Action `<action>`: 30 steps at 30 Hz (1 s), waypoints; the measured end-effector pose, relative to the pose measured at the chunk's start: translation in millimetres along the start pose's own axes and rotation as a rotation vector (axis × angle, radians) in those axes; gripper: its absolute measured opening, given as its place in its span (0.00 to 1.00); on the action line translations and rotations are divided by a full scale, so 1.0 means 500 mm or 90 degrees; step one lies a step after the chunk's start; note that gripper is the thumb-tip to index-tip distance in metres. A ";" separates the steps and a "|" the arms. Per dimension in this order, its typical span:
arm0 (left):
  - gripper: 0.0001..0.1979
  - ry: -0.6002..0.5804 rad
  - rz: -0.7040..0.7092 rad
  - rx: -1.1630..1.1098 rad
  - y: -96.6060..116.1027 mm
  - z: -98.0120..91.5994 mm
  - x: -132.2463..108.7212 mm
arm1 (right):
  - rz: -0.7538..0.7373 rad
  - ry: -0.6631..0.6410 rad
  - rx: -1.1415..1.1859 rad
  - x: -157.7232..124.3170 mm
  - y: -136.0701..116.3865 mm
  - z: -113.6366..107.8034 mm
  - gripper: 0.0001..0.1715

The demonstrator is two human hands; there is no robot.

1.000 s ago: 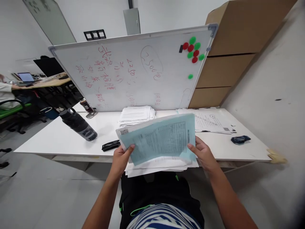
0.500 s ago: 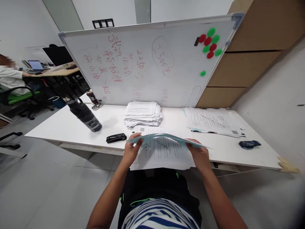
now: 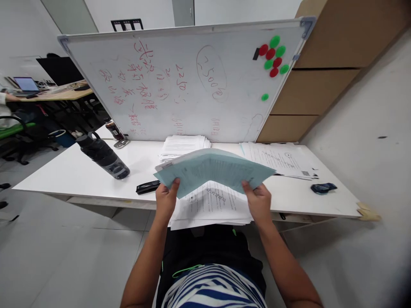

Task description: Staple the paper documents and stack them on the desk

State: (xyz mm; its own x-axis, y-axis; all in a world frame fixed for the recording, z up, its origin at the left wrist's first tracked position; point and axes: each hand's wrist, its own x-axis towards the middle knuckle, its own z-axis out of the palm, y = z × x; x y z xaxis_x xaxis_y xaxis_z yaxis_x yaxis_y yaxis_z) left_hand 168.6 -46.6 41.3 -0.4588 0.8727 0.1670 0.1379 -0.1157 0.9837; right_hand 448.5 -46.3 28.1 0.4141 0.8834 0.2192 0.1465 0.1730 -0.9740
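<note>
A light blue sheet (image 3: pixel 208 167), with white paper behind it, is bent upward in the middle above the table's front edge. My left hand (image 3: pixel 167 199) pinches its lower left corner, thumb on the near face. At the right corner my right hand (image 3: pixel 259 201) grips the same sheet, its thumb also in front. Below them, a stack of printed white papers (image 3: pixel 210 209) lies at the table edge, partly covered by the blue sheet. Behind the sheet stands another paper stack (image 3: pixel 184 143). Next to my left hand is a black stapler (image 3: pixel 147 187), partly hidden.
On the white table (image 3: pixel 61 171) stands a dark bottle (image 3: pixel 104 156) at the left. Printed papers (image 3: pixel 279 158) and a dark blue item (image 3: pixel 323 188) lie at the right. Behind rises a whiteboard (image 3: pixel 237 81), beside cardboard boxes (image 3: pixel 308 92). A person's sleeve (image 3: pixel 4 102) shows far left.
Both hands have tilted the blue sheet up, so its broad face now shows where mostly its edge showed before. The camera view has shifted slightly to the right.
</note>
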 end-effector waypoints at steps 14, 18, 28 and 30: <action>0.29 -0.054 -0.090 0.015 -0.057 -0.007 -0.012 | 0.095 -0.101 -0.065 -0.016 0.058 0.003 0.32; 0.29 -0.093 -0.102 0.014 -0.025 -0.033 -0.015 | 0.099 -0.141 -0.086 -0.003 0.029 -0.034 0.30; 0.23 -0.196 -0.089 0.032 -0.038 -0.055 -0.015 | 0.117 -0.190 -0.069 0.013 0.027 -0.075 0.31; 0.23 -0.194 -0.086 0.018 -0.044 -0.048 -0.016 | 0.118 -0.189 -0.064 0.012 0.035 -0.073 0.31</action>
State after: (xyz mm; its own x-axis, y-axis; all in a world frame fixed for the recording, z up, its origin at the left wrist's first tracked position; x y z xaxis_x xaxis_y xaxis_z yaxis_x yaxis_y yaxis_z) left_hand 148.0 -62.6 19.9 -0.1909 0.9816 0.0032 0.1207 0.0202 0.9925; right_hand 486.4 -53.6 14.4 0.1656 0.9862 -0.0011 0.1877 -0.0326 -0.9817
